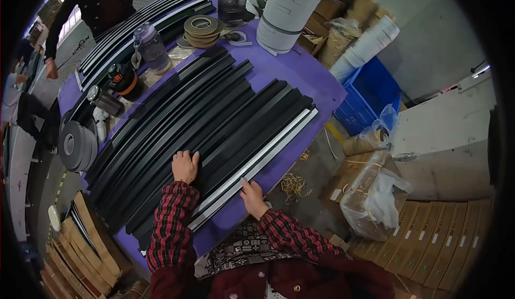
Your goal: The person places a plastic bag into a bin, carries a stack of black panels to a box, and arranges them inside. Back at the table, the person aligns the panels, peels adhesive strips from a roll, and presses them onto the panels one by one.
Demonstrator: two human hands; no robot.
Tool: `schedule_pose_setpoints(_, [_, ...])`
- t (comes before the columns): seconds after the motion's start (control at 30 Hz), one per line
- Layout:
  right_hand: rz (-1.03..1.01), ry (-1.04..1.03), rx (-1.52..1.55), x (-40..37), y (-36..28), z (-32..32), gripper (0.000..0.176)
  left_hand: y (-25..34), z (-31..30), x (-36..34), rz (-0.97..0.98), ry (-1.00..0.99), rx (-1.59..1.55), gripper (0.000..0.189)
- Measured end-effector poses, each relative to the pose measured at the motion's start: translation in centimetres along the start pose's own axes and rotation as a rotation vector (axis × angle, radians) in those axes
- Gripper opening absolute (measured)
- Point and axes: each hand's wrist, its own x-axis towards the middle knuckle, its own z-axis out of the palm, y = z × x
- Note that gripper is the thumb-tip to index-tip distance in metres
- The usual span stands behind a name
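Long black trim strips (214, 117) lie side by side across the purple-covered table. My left hand (185, 167) rests on top of the strips near the middle, its fingers slightly bent and the thumb apart. Nearest me lies a trim strip with a white face (268, 150). At its near edge is my right hand (252, 198), with the thumb on the strip and the other fingers partly hidden; it appears to pinch that edge.
Tape rolls (203, 31), a clear jug (152, 49), and bottles stand beyond the strips. A large white roll (289, 15) stands at the table's far corner. To the right are a blue crate (370, 96) and a plastic-wrapped box (370, 197). Another person's hand (51, 68) shows at far left.
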Motion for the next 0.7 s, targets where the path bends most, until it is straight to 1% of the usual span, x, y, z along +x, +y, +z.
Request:
schedule_pose_setpoints(0.03, [-0.007, 0.008, 0.001, -0.1, -0.3, 0.6, 0.032, -0.2, -0.5, 0.7, -0.013, -0.097, -0.033, 0.042])
schedule_pose_setpoints(0.07, [0.025, 0.061, 0.017, -0.3, -0.7, 1.1, 0.035, -0.4, -0.8, 1.2, -0.027, -0.193, -0.062, 0.045])
schedule_pose_setpoints(0.1, [0.062, 0.114, 0.035, -0.3, -0.6, 1.3, 0.038, -0.6, -0.6, 1.5, -0.021, -0.2, -0.06, 0.045])
schedule_pose_setpoints(0.13, [0.065, 0.121, 0.044, 0.0, -0.3, 1.0, 0.038, -0.8, -0.5, 1.7, -0.002, -0.216, -0.068, 0.048])
schedule_pose_setpoints(0.2, [0.136, -0.034, 0.199, 1.4, 0.5, 0.0, 0.046, -1.0, -0.6, 1.9, 0.02, -0.238, -0.068, 0.05])
schedule_pose_setpoints(0.3, [0.182, 0.02, 0.236, 3.1, 2.0, -1.1, 0.046, -0.8, -1.0, 1.6, -0.018, -0.27, -0.081, 0.052])
schedule_pose_setpoints(0.37, [0.264, 0.016, 0.271, 0.9, -0.7, 0.6, 0.037, -0.6, -1.1, 1.2, 0.04, -0.334, -0.059, 0.053])
schedule_pose_setpoints(0.4, [0.289, -0.042, 0.275, 0.9, -0.6, 0.4, 0.039, -0.4, -0.8, 0.5, 0.052, -0.295, -0.083, 0.053])
schedule_pose_setpoints(0.43, [0.313, -0.101, 0.276, 1.0, -0.6, 0.3, 0.041, -0.4, -0.4, -0.1, 0.056, -0.296, -0.113, 0.054])
schedule_pose_setpoints(0.47, [0.292, -0.195, 0.247, 0.6, -0.7, -0.4, 0.052, -0.3, 0.0, -0.6, 0.064, -0.296, -0.142, 0.054])
schedule_pose_setpoints(0.5, [0.228, -0.112, 0.153, 1.8, 1.2, -1.9, 0.048, 0.1, 0.0, -1.2, 0.056, -0.326, -0.12, 0.056])
schedule_pose_setpoints(0.53, [0.234, -0.107, 0.16, 0.5, -0.5, -1.0, 0.048, 0.3, -0.1, -1.4, 0.057, -0.335, -0.114, 0.056])
schedule_pose_setpoints(0.57, [0.325, -0.096, -0.008, -1.0, -2.5, -0.3, 0.046, 0.4, -0.3, -1.4, 0.057, -0.349, -0.158, 0.058])
schedule_pose_setpoints(0.63, [0.266, -0.104, 0.004, 0.0, 0.2, -2.0, 0.045, 0.7, -1.1, -0.8, 0.055, -0.37, -0.202, 0.06])
schedule_pose_setpoints(0.67, [0.236, -0.108, 0.011, 0.5, 1.5, -2.8, 0.044, 0.6, -1.7, 0.3, -0.001, -0.586, -0.255, 0.062])
schedule_pose_setpoints(0.7, [0.29, -0.122, 0.137, 0.5, 1.5, -3.1, 0.042, 0.4, -2.2, 1.6, -0.057, -0.799, -0.306, 0.064])
